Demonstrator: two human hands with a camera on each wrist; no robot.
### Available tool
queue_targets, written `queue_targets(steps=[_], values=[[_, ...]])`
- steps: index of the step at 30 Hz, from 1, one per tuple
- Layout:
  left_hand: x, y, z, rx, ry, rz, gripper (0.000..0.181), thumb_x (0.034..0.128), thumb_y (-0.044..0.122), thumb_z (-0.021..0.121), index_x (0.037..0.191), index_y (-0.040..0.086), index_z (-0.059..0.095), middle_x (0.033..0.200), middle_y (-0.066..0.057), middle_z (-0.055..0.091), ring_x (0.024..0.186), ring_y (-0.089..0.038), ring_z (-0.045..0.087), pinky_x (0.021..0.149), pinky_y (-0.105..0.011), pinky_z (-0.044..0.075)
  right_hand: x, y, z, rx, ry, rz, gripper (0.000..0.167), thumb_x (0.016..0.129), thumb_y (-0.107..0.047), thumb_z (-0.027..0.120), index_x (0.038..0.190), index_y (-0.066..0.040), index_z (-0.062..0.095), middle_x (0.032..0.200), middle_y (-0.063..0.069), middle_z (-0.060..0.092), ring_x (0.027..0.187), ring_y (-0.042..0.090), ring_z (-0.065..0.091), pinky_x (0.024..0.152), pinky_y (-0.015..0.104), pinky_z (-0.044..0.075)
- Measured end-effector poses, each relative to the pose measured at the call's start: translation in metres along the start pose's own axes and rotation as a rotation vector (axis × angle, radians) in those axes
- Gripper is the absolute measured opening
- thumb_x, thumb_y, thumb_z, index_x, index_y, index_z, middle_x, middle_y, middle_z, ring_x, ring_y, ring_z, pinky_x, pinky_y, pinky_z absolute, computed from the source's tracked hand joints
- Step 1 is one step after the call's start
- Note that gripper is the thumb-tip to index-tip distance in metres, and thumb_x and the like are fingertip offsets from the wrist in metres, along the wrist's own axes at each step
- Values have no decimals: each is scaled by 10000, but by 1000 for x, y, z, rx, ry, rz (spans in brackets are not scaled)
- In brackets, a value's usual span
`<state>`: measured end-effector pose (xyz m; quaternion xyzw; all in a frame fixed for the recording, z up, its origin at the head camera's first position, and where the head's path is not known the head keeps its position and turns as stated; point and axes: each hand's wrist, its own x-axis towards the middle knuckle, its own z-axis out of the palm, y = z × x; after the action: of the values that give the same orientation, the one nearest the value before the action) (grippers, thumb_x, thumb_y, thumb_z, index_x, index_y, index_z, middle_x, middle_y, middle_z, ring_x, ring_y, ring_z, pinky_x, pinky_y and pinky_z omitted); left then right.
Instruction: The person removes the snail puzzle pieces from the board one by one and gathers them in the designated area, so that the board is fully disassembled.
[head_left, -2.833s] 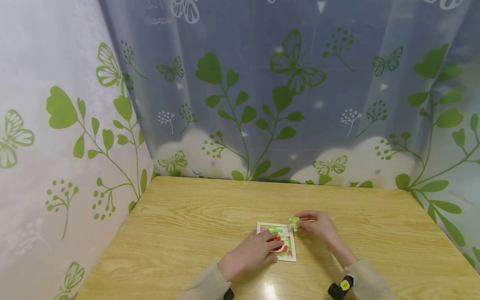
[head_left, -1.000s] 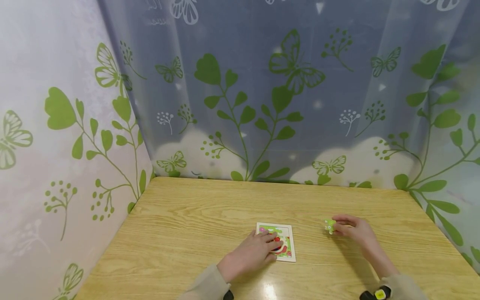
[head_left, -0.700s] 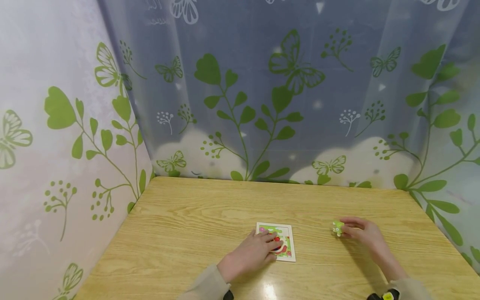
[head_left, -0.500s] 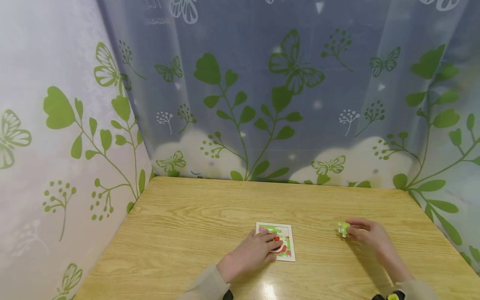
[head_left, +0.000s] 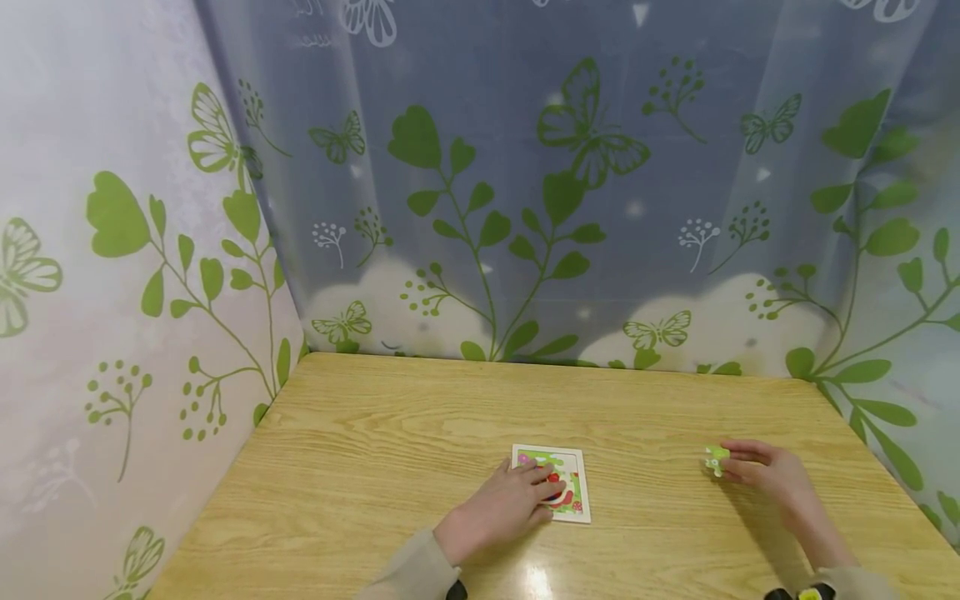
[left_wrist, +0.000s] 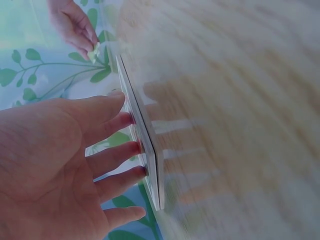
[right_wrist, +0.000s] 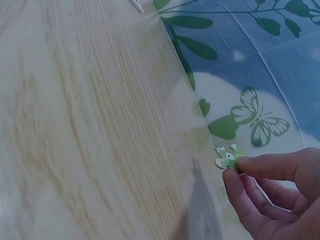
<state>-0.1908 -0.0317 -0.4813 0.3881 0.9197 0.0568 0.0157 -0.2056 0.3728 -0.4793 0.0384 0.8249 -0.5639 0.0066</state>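
Observation:
A small square jigsaw puzzle [head_left: 583, 492] with a white frame lies flat on the table, its picture green, red and white. My left hand [head_left: 504, 504] rests on it, fingers spread and nearly straight; the left wrist view has the fingertips touching the face of the puzzle board [left_wrist: 145, 145]. Part of the picture is hidden under that hand. Off to the right, my right hand [head_left: 772, 477] pinches a green and white jigsaw piece [head_left: 716, 461] between thumb and fingers. Seen from the right wrist, the piece [right_wrist: 230, 157] is held above the tabletop.
The wooden table [head_left: 390, 417] reaches back to a blue and white curtain [head_left: 480, 208] with leaf and butterfly prints. Another printed curtain [head_left: 150, 333] closes off the left side. Black wrist devices [head_left: 801, 593] sit at both sleeves.
My right hand has lifted the jigsaw piece away from the puzzle's upper right corner and carried it far to the right. My left hand has stayed on the puzzle.

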Motion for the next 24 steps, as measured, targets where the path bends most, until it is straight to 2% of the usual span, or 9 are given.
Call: queue_targets(steps=[4,14,17,21,24], values=[[0,0,1,1,4,3,442,1041,371,548,1466,249,561,1538,2,490,1430,-229,447,1154,-559,365,1,5,-10,-25,-1,-2,429,946,15,656,1250,278,507,885,-134,694,768,8,685,732,232,603],[0,0,2,11,20,13,442,1036,369,558,1458,238,569,1523,-15,509,1414,-244,469,1139,-567,384,4,11,-24,-98,2,31,459,942,4,658,1265,281,486,880,-131,691,744,-13,657,704,209,585],[0,0,2,21,36,21,438,1034,362,563,1452,231,576,1512,-28,522,1402,-247,483,1130,-568,395,5,11,-27,-161,13,36,480,937,-37,684,1272,257,506,907,-89,711,751,-45,629,699,174,556],[-1,0,0,13,35,22,435,1038,354,559,1453,228,574,1511,-30,523,1401,-240,483,1128,-561,401,6,10,-31,-288,22,31,511,929,-121,723,1281,206,549,974,49,742,775,-109,561,697,123,486],[0,0,0,3,27,20,433,1043,352,551,1457,228,570,1516,-26,518,1405,-237,477,1129,-557,400,8,11,-34,-371,33,31,525,921,-186,746,1280,161,583,1014,131,747,787,-148,504,704,133,425]])
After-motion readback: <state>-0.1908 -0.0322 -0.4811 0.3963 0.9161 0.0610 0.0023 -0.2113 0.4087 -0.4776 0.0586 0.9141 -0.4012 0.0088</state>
